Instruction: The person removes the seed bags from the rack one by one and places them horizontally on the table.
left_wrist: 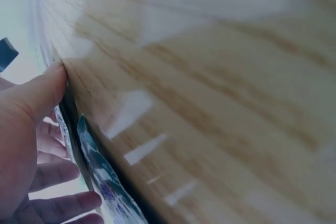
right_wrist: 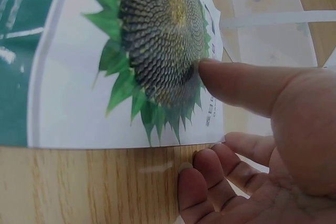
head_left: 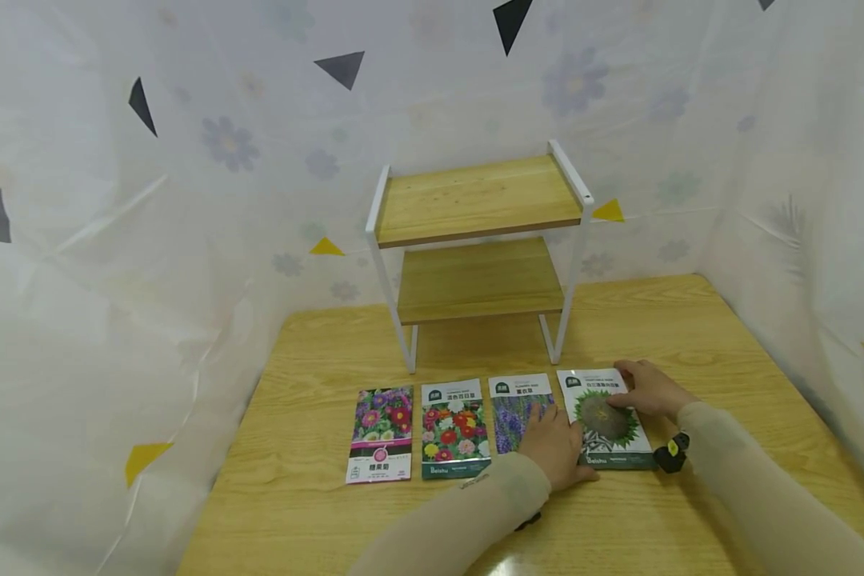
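Four seed packets lie in a row on the wooden table. My right hand [head_left: 651, 390] is at the right edge of the white and green sunflower seed packet [head_left: 622, 452]; its thumb rests on the printed flower head, its bent fingers beside the edge in the right wrist view. My left hand [head_left: 553, 450] lies with extended fingers across the right part of the purple lavender seed packet [head_left: 511, 416] and beside the sunflower packet's left edge. Farther left are the zinnia seed packet [head_left: 455, 432] and the pink-banded daisy seed packet [head_left: 380, 436].
A two-tier wooden shelf [head_left: 478, 200] with a white frame stands on the table [head_left: 295, 496] behind the packets. Pale flower-patterned sheeting [head_left: 115, 320] surrounds the table at the back and both sides.
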A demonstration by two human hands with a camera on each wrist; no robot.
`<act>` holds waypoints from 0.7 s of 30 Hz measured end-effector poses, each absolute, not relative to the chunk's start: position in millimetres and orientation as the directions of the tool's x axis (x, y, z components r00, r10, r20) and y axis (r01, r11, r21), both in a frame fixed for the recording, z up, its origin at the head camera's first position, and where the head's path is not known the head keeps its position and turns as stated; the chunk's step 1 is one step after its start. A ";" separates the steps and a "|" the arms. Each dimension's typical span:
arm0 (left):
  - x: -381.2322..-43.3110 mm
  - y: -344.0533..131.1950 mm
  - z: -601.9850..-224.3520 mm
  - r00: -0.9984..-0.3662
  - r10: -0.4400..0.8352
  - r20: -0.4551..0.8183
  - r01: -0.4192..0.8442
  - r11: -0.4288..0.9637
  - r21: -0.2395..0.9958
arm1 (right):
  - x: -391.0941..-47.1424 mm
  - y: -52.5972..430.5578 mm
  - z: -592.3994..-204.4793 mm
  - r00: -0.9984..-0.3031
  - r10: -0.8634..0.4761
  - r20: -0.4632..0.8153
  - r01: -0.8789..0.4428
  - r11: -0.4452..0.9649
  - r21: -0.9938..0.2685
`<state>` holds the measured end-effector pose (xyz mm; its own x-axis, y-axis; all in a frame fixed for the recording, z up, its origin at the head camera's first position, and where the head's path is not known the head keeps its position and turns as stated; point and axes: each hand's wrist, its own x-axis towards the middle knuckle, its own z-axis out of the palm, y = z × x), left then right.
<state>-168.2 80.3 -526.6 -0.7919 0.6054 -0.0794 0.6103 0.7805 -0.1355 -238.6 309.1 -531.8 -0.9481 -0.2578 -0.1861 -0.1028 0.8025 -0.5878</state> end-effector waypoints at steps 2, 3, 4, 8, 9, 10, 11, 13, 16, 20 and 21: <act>-168.5 78.8 -526.5 -0.785 0.616 -0.067 0.619 0.775 -0.127 | -239.1 309.3 -531.7 -0.945 -0.262 -0.194 -0.094 0.789 -0.607; -168.8 77.8 -526.5 -0.781 0.622 -0.059 0.624 0.772 -0.120 | -239.4 309.6 -531.7 -0.945 -0.260 -0.199 -0.083 0.779 -0.621; -169.2 76.4 -525.9 -0.775 0.630 -0.049 0.632 0.767 -0.111 | -239.4 310.1 -531.5 -0.944 -0.255 -0.208 -0.067 0.769 -0.636; -173.3 63.9 -520.7 -0.750 0.662 0.001 0.661 0.748 -0.062 | -237.2 314.3 -527.9 -0.945 -0.232 -0.228 -0.018 0.737 -0.675; -175.0 58.5 -518.0 -0.745 0.667 0.020 0.665 0.745 -0.052 | -235.5 315.3 -525.5 -0.947 -0.226 -0.229 -0.013 0.737 -0.675; -176.6 52.3 -514.0 -0.741 0.671 0.042 0.669 0.742 -0.047 | -233.3 316.2 -522.1 -0.948 -0.227 -0.223 -0.018 0.738 -0.675; -178.8 45.0 -509.8 -0.736 0.674 0.066 0.672 0.739 -0.049 | -231.0 317.2 -518.3 -0.950 -0.230 -0.210 -0.029 0.739 -0.674; -182.4 28.6 -498.8 -0.731 0.673 0.113 0.671 0.739 -0.059 | -225.1 318.5 -508.9 -0.957 -0.227 -0.180 -0.049 0.739 -0.672; -187.6 0.5 -478.9 -0.743 0.654 0.142 0.655 0.754 -0.048 | -215.9 319.9 -493.2 -0.968 -0.215 -0.129 -0.079 0.749 -0.658; -194.3 -40.9 -455.6 -0.761 0.620 0.190 0.628 0.778 -0.024 | -205.3 319.7 -474.1 -0.977 -0.208 -0.042 -0.135 0.765 -0.630; -195.3 -52.0 -450.1 -0.762 0.613 0.210 0.624 0.782 -0.016 | -202.7 319.5 -470.4 -0.978 -0.207 -0.018 -0.152 0.770 -0.620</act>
